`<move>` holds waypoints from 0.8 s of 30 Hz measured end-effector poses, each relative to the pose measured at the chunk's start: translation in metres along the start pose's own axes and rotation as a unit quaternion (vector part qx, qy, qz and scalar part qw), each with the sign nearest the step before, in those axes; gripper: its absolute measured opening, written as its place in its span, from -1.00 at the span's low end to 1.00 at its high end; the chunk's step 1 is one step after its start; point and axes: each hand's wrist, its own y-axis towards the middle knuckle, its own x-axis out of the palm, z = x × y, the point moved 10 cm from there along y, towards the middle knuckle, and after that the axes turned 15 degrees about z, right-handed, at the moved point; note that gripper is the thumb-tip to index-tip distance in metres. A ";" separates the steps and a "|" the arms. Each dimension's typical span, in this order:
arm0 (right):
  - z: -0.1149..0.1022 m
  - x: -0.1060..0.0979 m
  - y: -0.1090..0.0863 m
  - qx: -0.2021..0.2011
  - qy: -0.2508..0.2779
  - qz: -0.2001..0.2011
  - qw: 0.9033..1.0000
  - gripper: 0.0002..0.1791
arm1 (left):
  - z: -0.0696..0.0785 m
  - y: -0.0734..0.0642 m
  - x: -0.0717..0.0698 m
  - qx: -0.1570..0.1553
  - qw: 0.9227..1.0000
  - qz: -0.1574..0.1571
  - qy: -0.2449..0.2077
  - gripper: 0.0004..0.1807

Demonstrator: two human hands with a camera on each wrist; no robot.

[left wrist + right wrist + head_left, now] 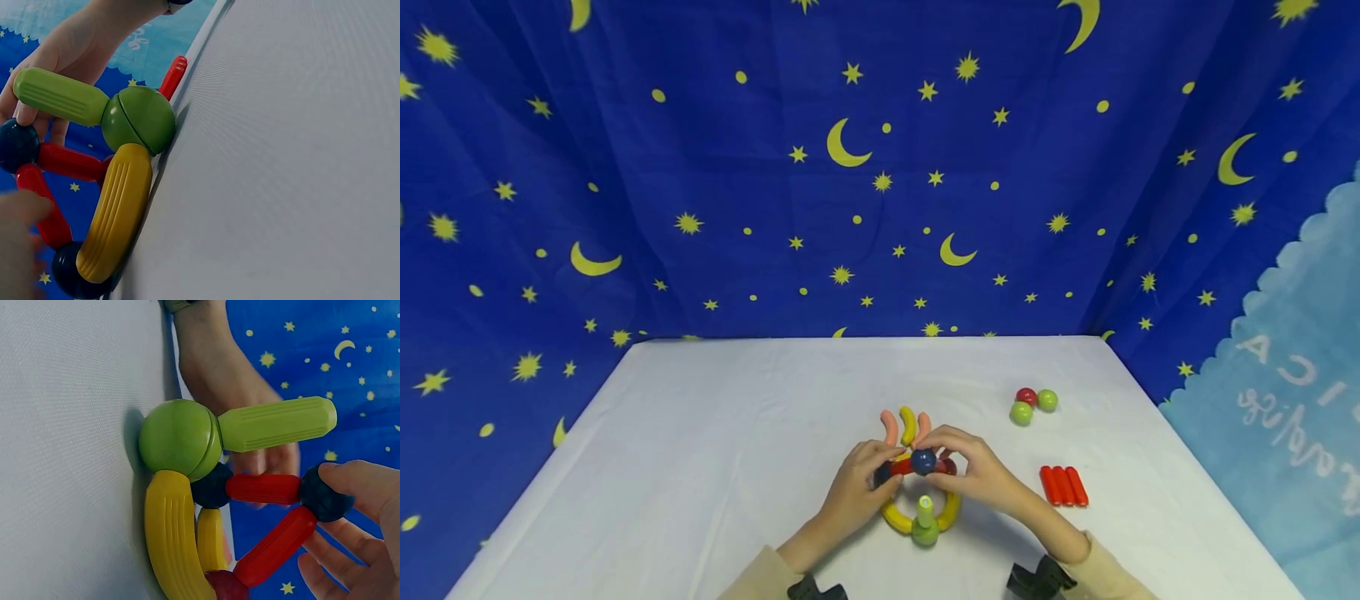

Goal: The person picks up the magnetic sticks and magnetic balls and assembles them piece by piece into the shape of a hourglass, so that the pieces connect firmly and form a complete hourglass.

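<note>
A magnetic ball-and-rod toy stands on the table. Curved yellow rods (pixel 951 511) form its base, joined at the front by a green ball (pixel 926 533) carrying an upright light green rod (pixel 278 424). Two red rods (pixel 69 162) slope from a dark blue ball (pixel 75 272) on the left and a dark red ball (pixel 230 584) on the right up to a blue ball (pixel 923 461). My right hand (pixel 976 468) pinches this top ball between thumb and fingers. My left hand (pixel 853 483) holds the left red rod (pixel 901 468) near its dark blue ball.
Behind the toy lie two pink curved rods (pixel 889 427) and a yellow curved rod (pixel 907 426). Two green balls (pixel 1021 413) and a red ball (pixel 1026 397) sit at the back right. Three red rods (pixel 1063 486) lie side by side on the white table (pixel 700 433), right of my hand.
</note>
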 end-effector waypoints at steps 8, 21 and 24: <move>0.021 0.002 -0.005 0.028 0.002 -0.008 1.000 -0.59 | 0.052 -0.007 -0.014 0.173 0.982 0.062 -0.035 -0.81; 0.033 0.005 -0.006 0.064 0.005 -0.045 0.997 -0.60 | 0.046 -0.013 0.005 0.085 0.996 0.015 0.036 -0.66; 0.034 0.004 -0.006 0.064 0.008 -0.046 0.997 -0.61 | 0.038 -0.013 0.010 0.040 0.998 -0.008 0.040 -0.66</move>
